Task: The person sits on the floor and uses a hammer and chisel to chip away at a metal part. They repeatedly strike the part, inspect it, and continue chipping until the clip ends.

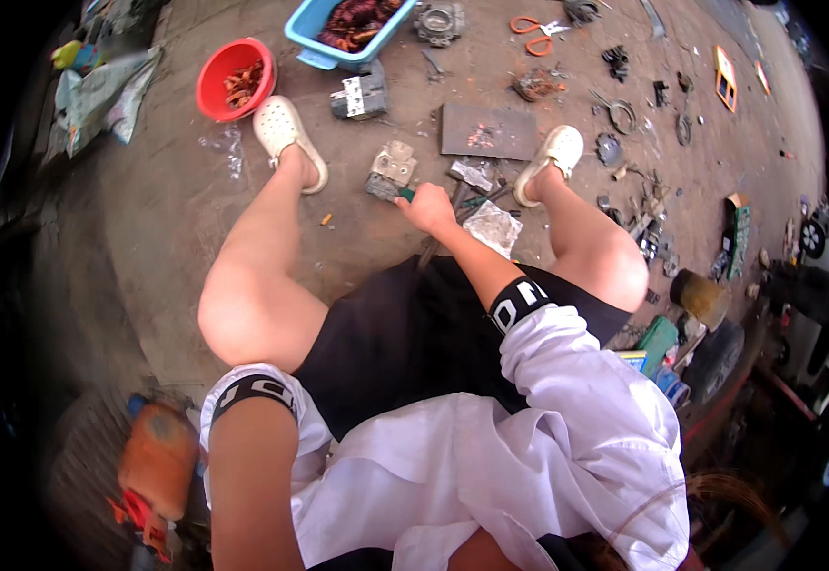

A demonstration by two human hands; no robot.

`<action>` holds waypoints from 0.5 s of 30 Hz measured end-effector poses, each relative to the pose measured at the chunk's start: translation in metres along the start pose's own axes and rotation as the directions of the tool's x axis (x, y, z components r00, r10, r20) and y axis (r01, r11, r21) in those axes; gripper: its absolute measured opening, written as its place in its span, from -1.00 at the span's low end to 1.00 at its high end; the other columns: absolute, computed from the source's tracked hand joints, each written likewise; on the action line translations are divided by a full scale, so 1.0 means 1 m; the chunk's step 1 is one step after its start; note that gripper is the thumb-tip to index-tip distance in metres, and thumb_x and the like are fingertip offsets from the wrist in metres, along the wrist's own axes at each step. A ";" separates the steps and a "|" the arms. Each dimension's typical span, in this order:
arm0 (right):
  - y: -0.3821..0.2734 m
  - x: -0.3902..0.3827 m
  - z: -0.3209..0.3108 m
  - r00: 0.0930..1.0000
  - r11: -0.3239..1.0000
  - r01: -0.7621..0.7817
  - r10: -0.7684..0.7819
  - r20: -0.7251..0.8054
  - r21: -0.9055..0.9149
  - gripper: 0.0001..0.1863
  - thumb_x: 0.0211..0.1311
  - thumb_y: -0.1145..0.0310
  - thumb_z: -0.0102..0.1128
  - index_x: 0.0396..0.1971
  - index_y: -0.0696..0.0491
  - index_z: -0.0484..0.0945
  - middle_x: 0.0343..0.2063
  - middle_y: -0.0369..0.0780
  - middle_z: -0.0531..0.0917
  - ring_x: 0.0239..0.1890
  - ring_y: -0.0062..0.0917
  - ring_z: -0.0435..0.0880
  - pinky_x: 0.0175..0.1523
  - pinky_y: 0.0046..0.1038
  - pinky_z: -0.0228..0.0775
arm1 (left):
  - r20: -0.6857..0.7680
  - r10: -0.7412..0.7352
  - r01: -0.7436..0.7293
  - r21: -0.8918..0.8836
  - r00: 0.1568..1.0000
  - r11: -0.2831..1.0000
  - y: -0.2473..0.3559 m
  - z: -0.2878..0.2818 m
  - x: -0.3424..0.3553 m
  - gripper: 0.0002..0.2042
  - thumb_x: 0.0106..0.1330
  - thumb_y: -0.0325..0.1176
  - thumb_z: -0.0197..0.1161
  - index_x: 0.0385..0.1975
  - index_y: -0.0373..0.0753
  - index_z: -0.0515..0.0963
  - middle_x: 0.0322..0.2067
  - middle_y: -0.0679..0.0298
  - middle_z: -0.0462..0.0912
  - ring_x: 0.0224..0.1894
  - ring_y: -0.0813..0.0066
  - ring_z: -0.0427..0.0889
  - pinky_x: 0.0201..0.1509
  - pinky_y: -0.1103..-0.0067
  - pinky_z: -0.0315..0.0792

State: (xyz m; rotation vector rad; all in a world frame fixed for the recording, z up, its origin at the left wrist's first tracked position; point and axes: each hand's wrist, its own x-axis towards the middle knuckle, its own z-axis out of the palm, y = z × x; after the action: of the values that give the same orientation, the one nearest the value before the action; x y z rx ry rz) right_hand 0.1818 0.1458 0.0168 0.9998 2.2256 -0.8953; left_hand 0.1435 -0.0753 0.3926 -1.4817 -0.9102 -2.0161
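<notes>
My right hand (429,207) is closed round a green-handled tool (406,194), whose exact kind I cannot make out. The tool's end is beside a small grey and tan metal block (393,164) on the ground, and I cannot tell whether they touch. Just right of the hand lies what looks like a hammer (472,175), with other dark tools close by. A whitish, stone-like lump (493,226) sits below them. My left arm (256,476) runs off the lower edge, so the left hand is out of sight.
Beyond my feet stand a red bowl (211,81) with copper-coloured scraps, a blue basin (312,49) of reddish coils, and a dark metal part (358,96). A flat dark plate (467,143) lies between my shoes. Orange-handled scissors (532,38) and scattered metal parts are farther right.
</notes>
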 end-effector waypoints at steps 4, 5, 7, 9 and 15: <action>0.010 -0.003 0.008 0.997 0.999 0.048 -0.048 -0.052 0.012 -0.52 -0.01 0.03 0.20 -0.47 0.25 0.57 -0.41 0.06 0.59 -0.24 -0.12 0.57 -0.10 -0.26 0.42 | -0.013 -0.037 0.036 -0.081 0.999 0.996 -0.006 0.001 0.003 -0.78 0.30 -0.19 -0.07 -0.29 -0.19 0.40 -0.15 0.28 0.40 -0.04 0.46 0.34 0.02 0.46 0.22; 0.015 0.001 0.008 0.996 0.997 0.071 -0.071 -0.061 0.006 -0.51 -0.02 0.01 0.19 -0.49 0.26 0.57 -0.45 0.07 0.59 -0.28 -0.11 0.57 -0.11 -0.25 0.42 | -0.007 -0.042 0.041 -0.091 0.999 0.995 -0.008 0.003 0.005 -0.78 0.30 -0.19 -0.07 -0.28 -0.19 0.39 -0.14 0.28 0.39 -0.03 0.46 0.33 0.03 0.46 0.22; 0.025 0.006 0.008 0.988 0.992 0.124 -0.122 -0.091 0.015 -0.50 -0.02 0.00 0.18 -0.52 0.26 0.57 -0.49 0.07 0.58 -0.31 -0.09 0.57 -0.14 -0.24 0.42 | 0.010 -0.044 0.045 -0.112 0.999 0.993 -0.011 0.005 0.007 -0.77 0.30 -0.18 -0.08 -0.25 -0.19 0.38 -0.12 0.28 0.38 -0.02 0.45 0.32 0.04 0.46 0.21; 0.038 0.008 0.001 0.987 0.988 0.149 -0.147 -0.069 0.028 -0.50 -0.02 0.00 0.18 -0.52 0.25 0.57 -0.49 0.08 0.58 -0.32 -0.10 0.57 -0.16 -0.23 0.42 | 0.031 -0.050 0.053 -0.133 0.998 0.990 -0.012 0.008 0.007 -0.77 0.31 -0.18 -0.08 -0.23 -0.19 0.38 -0.10 0.27 0.37 0.00 0.45 0.31 0.06 0.46 0.20; 0.024 0.004 0.013 0.992 0.996 0.086 -0.087 -0.096 -0.010 -0.52 0.01 0.01 0.16 -0.52 0.23 0.59 -0.47 0.03 0.60 -0.32 -0.15 0.60 -0.15 -0.26 0.44 | 0.019 -0.100 0.102 -0.282 0.995 0.954 -0.016 0.009 0.012 -0.74 0.32 -0.17 -0.10 -0.16 -0.20 0.35 -0.05 0.27 0.34 0.04 0.44 0.28 0.11 0.45 0.17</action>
State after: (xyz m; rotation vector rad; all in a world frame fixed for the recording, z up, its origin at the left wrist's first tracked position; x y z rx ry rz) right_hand 0.2007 0.1502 -0.0023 0.9687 2.3667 -0.8944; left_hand 0.1343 -0.0578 0.4024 -1.6169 -0.7354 -2.2957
